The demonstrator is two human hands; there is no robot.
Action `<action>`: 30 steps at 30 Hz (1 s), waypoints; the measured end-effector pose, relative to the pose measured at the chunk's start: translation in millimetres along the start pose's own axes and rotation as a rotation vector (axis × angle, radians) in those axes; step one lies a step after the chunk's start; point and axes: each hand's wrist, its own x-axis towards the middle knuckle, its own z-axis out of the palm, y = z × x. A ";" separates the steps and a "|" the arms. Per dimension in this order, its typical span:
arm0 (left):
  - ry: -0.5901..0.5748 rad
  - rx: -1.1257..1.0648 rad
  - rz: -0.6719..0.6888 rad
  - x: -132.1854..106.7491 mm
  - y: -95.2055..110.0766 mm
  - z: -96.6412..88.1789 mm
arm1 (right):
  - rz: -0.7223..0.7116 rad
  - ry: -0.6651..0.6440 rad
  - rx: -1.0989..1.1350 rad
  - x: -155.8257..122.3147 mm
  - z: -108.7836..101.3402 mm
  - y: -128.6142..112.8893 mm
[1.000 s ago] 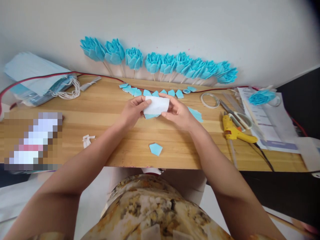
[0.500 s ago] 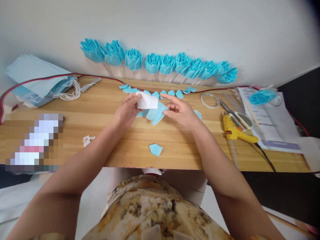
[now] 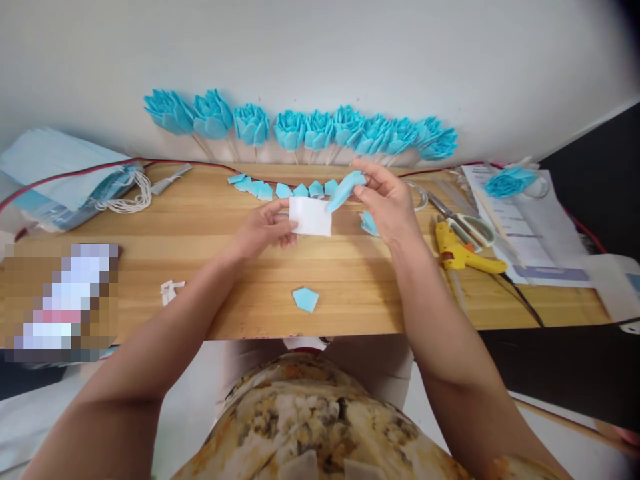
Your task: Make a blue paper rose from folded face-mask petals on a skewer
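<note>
My left hand (image 3: 263, 230) pinches a white rectangular sheet (image 3: 311, 216) just above the wooden table (image 3: 200, 220). My right hand (image 3: 389, 203) is raised to its right and pinches a light blue sheet (image 3: 345, 189) that peels up and away from the white one. A row of folded blue petals (image 3: 280, 189) lies on the table behind my hands. One more blue petal (image 3: 305, 299) lies alone near the front edge.
Several blue paper flowers (image 3: 300, 128) on sticks lean against the wall. A yellow glue gun (image 3: 460, 255), scissors (image 3: 463, 223) and a tape roll (image 3: 419, 193) lie right of my hands, papers (image 3: 520, 227) beyond. A stack of blue sheets (image 3: 55, 170) sits far left.
The white and blue layers were held together; my right hand has pulled the blue sheet off and lifted it up to the right, while my left hand keeps the white sheet.
</note>
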 end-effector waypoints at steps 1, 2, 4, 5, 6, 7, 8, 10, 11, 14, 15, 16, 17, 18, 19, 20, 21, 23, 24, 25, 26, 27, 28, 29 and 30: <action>-0.010 0.136 0.017 -1.0 -2.0 1.3 | 0.002 -0.006 -0.003 -0.8 1.1 -1.9; -0.009 0.281 0.046 -2.1 -3.8 2.6 | 0.006 -0.017 -0.007 -1.9 2.5 -4.1; -0.004 0.526 0.123 -4.1 -5.8 4.9 | 0.015 -0.047 -0.012 -4.3 5.6 -8.9; -0.005 0.606 0.161 -5.0 -5.3 5.8 | 0.019 -0.061 -0.012 -5.7 7.3 -11.2; -0.001 0.658 0.200 -5.7 -3.8 6.4 | 0.023 -0.076 -0.009 -7.1 9.1 -13.4; 0.022 0.690 0.240 -6.4 -1.3 6.8 | 0.026 -0.090 -0.003 -8.6 10.8 -15.3; 0.074 0.707 0.283 -7.1 2.1 7.0 | 0.025 -0.104 0.003 -10.2 12.4 -16.9; 0.229 0.693 0.361 -8.2 9.3 6.9 | 0.017 -0.138 0.013 -13.5 15.2 -19.3; 0.298 0.649 0.377 -8.6 12.2 7.0 | 0.013 -0.158 0.014 -15.1 16.5 -20.1; 0.294 0.366 0.268 -7.8 13.1 7.9 | 0.008 -0.230 0.011 -19.5 20.3 -21.6; 0.234 0.246 0.204 -6.7 10.7 8.3 | 0.006 -0.254 0.013 -20.7 21.7 -21.9; 0.171 0.133 0.145 -5.2 7.6 8.6 | 0.003 -0.280 0.015 -21.6 23.1 -22.1; 0.112 0.039 0.100 -3.5 4.2 8.6 | 0.001 -0.301 0.017 -22.4 24.5 -22.1; 0.070 -0.034 0.074 -1.8 1.0 8.3 | 0.001 -0.319 0.018 -22.9 25.9 -22.0; 0.050 -0.083 0.067 -0.2 -1.4 7.6 | 0.004 -0.331 0.017 -23.4 27.0 -21.5; 0.049 -0.112 0.072 1.0 -2.9 6.7 | 0.011 -0.340 0.017 -23.6 27.7 -20.8; 0.062 -0.124 0.083 1.8 -3.2 5.7 | 0.020 -0.347 0.016 -23.8 28.1 -19.8; 0.109 -0.112 0.113 2.0 -1.1 4.0 | 0.041 -0.364 0.018 -23.9 27.8 -17.3; 0.129 -0.093 0.126 1.6 0.8 3.7 | 0.051 -0.373 0.020 -23.8 27.1 -16.0; 0.141 -0.069 0.138 0.9 3.0 3.8 | 0.060 -0.378 0.023 -23.8 26.2 -14.9; 0.144 -0.044 0.151 0.0 5.1 4.4 | 0.069 -0.377 0.027 -23.7 25.2 -14.1; 0.138 -0.019 0.163 -1.0 7.0 5.3 | 0.078 -0.370 0.031 -23.6 24.3 -13.6; 0.125 0.003 0.174 -2.1 8.7 6.6 | 0.087 -0.362 0.035 -23.5 23.5 -13.6; 0.109 0.022 0.183 -3.1 10.1 8.0 | 0.097 -0.356 0.038 -23.4 22.9 -13.9; 0.090 0.039 0.191 -4.0 11.1 9.4 | 0.108 -0.355 0.041 -23.2 22.6 -14.5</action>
